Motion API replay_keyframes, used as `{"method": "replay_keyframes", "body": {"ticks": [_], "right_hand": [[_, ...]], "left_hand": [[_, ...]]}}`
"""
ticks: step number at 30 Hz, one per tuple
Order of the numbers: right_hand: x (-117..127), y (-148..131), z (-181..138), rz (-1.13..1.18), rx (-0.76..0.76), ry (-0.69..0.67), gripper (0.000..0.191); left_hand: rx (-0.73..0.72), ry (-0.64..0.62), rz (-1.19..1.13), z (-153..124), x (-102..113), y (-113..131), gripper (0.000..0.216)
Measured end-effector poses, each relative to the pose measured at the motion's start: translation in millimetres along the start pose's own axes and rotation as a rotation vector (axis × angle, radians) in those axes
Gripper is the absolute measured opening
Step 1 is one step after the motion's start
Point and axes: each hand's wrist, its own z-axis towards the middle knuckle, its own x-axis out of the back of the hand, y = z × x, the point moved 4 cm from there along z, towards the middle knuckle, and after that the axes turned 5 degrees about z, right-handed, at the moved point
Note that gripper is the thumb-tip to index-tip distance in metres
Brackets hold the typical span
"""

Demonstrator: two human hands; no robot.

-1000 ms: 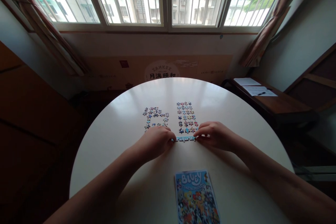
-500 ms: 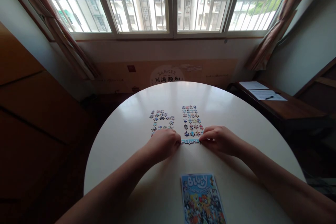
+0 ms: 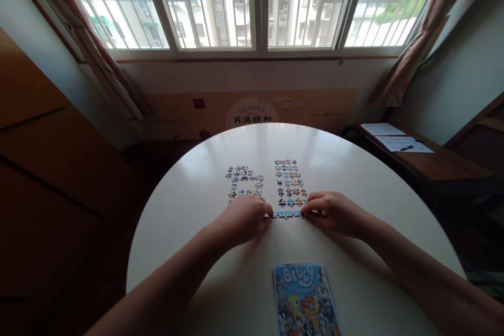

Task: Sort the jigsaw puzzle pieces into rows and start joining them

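Note:
A short blue strip of joined jigsaw pieces (image 3: 286, 214) lies flat on the white round table (image 3: 173, 220). My left hand (image 3: 249, 216) is closed at the strip's left end, fingertips pressed together on it. At the right end, my right hand (image 3: 331, 211) pinches the strip between thumb and fingers. Just beyond, loose jigsaw pieces (image 3: 290, 182) are laid out in short rows. Another group of loose pieces (image 3: 244, 178) sits to the left, its near part hidden behind my left hand. Their small prints are too fine to make out.
Near the table's front edge lies a colourful picture sheet (image 3: 307, 299) marked "Bluey". A wooden desk (image 3: 452, 165) at the right carries papers (image 3: 403, 144) and a dark pen. Barred windows and a printed cardboard panel (image 3: 323, 110) are behind the table.
The view has shifted very slightly. Both hands stay at the ends of the blue strip, and a little more blue shows by my left fingertips.

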Motion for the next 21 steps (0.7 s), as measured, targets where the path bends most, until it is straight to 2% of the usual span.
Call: {"method": "replay_keyframes", "body": {"ticks": [3,7,10,16,18,21], "right_hand": [[0.5,-0.2,-0.4,0.003,0.004,-0.005,0.02],[2.2,2.1,-0.3,0.055,0.013,0.072,0.021],[5.5,4.1,0.7,0.158,-0.002,0.18,0.02],[18.2,9.2,-1.0,0.38,-0.054,0.406,0.058],[22.3,12.8,-3.6,0.442,-0.099,0.478,0.063],[24.6,17.6,-6.9,0.525,-0.16,0.526,0.061]], "left_hand": [[-0.033,0.054,-0.029,-2.4,7.1,-4.3,0.021],[0.075,0.292,-0.172,-5.8,27.2,-31.1,0.017],[0.174,0.454,-0.406,-6.1,34.3,-56.2,0.033],[0.345,0.77,-0.778,-6.1,29.7,-90.8,0.051],[0.379,0.824,-0.856,-7.1,29.7,-96.2,0.055],[0.398,0.787,-0.895,-6.7,30.7,-96.9,0.057]]}}
